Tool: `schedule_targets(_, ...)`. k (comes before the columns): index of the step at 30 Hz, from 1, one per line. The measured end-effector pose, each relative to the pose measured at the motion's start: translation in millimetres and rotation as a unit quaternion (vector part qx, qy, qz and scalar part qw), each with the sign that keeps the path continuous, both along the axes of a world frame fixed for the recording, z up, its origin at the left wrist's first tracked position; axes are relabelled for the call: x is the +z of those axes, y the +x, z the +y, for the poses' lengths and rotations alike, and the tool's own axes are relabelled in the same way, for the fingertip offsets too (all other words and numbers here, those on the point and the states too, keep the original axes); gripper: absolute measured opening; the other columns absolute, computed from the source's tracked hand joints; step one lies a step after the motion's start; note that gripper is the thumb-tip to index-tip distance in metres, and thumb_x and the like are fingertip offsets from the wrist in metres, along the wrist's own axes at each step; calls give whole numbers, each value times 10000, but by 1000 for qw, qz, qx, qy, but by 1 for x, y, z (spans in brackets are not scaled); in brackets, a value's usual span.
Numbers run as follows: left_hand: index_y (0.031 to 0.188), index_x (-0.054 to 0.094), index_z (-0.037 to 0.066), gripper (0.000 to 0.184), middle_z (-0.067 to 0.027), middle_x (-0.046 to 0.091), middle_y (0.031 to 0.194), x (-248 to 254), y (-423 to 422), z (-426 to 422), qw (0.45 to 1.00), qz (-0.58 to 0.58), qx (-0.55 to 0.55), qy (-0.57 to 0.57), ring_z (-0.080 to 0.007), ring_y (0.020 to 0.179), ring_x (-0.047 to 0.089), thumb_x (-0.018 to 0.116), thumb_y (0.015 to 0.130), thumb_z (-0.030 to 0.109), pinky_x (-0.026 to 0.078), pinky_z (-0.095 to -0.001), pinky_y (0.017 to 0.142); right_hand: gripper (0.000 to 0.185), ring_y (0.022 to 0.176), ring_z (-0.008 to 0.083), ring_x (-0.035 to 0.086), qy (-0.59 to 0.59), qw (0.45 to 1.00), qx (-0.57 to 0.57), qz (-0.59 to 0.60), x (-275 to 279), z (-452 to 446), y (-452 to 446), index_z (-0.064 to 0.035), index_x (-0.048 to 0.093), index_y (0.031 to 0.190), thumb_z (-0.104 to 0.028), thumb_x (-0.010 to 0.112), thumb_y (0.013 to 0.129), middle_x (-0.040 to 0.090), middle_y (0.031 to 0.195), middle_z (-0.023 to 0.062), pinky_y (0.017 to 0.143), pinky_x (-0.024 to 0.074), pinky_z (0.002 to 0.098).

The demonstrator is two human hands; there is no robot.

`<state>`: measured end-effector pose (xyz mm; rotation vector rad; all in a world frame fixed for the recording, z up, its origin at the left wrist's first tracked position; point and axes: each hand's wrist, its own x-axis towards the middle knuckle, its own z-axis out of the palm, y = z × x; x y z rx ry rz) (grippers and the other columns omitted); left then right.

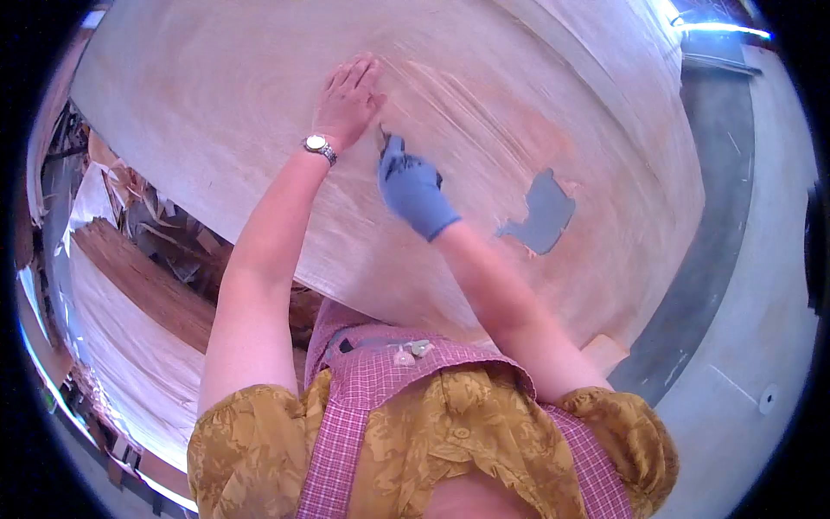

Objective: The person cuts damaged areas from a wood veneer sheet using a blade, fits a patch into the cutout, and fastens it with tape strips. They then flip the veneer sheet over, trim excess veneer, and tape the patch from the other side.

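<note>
A large, thin sheet of pale wood veneer (233, 112) spreads out in front of me. My left hand (348, 99), bare and with a watch (319, 147) at the wrist, lies flat on it with the fingers stretched out. Just to the right, my right hand (411, 186) in a blue glove is closed around a small knife (385, 137). Only the knife's thin tip shows, close to the veneer; its handle is hidden in the glove. Right of the gloved hand, the veneer has a ragged hole (549, 212) with a grey surface showing through.
Ridges and reddish patches run across the veneer beyond my hands. At the left lie torn veneer scraps (164, 221) and a brown wooden board (143, 277) beside more pale sheets (130, 320). A grey surface (731, 346) extends along the right. A bright lamp (722, 30) shines at the upper right.
</note>
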<state>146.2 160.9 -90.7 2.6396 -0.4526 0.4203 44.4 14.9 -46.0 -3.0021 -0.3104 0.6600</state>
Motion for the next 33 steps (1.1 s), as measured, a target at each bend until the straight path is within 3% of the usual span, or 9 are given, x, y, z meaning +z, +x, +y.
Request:
schedule_targets(4, 1401, 482, 122, 543, -50, 429, 1501, -1, -5, 7, 1000, 24, 7, 8, -245, 1372, 400, 596, 918, 341, 325, -430, 1117, 355, 676, 337, 722, -49, 996, -17, 76, 14, 3, -21, 42, 414, 1200, -209, 476, 957, 705, 773, 213, 531, 544, 482)
schedule_targets(8, 1398, 482, 135, 576, -66, 418, 1504, 10, -32, -20, 991, 87, 43, 90, -281, 1373, 395, 627, 894, 374, 326, -456, 1112, 379, 688, 332, 725, -35, 998, 58, -8, -4, -2, -37, 46, 411, 1214, -227, 486, 962, 706, 767, 201, 512, 537, 483)
schedule_targets(10, 1391, 488, 137, 584, -78, 428, 1491, 5, -37, -23, 996, 48, 41, 65, -289, 1368, 394, 637, 886, 389, 323, -468, 1112, 379, 691, 333, 725, -7, 994, 104, -44, -12, -16, -50, 38, 414, 1216, -241, 482, 969, 706, 765, 194, 503, 531, 487)
schedule_targets(13, 1415, 462, 132, 610, -95, 433, 1482, 2, -32, -22, 998, 20, 33, 56, -295, 1361, 389, 617, 897, 415, 290, -477, 1126, 330, 652, 320, 716, -20, 996, 7, 82, 14, -38, -72, 15, 440, 1183, -252, 453, 988, 703, 745, 173, 492, 524, 473)
schedule_targets(17, 1403, 473, 133, 603, -94, 439, 1466, 13, -34, -36, 986, 15, 90, 140, -297, 1345, 395, 627, 890, 411, 288, -482, 1123, 287, 595, 313, 698, -33, 996, 40, 72, 26, -45, -74, -10, 469, 1131, -263, 427, 1004, 697, 722, 154, 488, 518, 455)
schedule_targets(22, 1395, 494, 132, 606, -83, 448, 1455, 6, -63, -68, 997, 25, 69, 28, -293, 1336, 408, 666, 860, 362, 312, -476, 1116, 290, 554, 297, 674, 70, 993, 99, 6, 19, -78, -79, -4, 501, 1121, -256, 447, 987, 683, 702, 153, 462, 476, 455)
schedule_targets(25, 1404, 492, 141, 595, -85, 451, 1453, 4, -66, -68, 998, 7, 63, 17, -290, 1343, 403, 652, 869, 348, 315, -467, 1122, 381, 584, 286, 678, 67, 975, 211, -38, 18, -149, -97, 1, 488, 1247, -242, 481, 953, 679, 717, 160, 473, 490, 459)
schedule_targets(29, 1408, 484, 155, 599, -72, 435, 1468, 3, -63, -67, 998, -7, 67, 21, -303, 1348, 389, 647, 874, 374, 304, -473, 1126, 271, 604, 342, 665, 37, 988, 143, 38, 48, -225, -127, -43, 521, 1153, -230, 462, 966, 673, 723, 132, 494, 484, 492)
schedule_targets(33, 1427, 471, 169, 600, -78, 436, 1469, 6, -64, -68, 996, 5, 75, 46, -289, 1364, 381, 621, 880, 362, 303, -469, 1131, 241, 743, 354, 674, 34, 992, 76, 98, 77, -276, -135, -72, 530, 1135, -241, 498, 967, 669, 841, 162, 605, 512, 497)
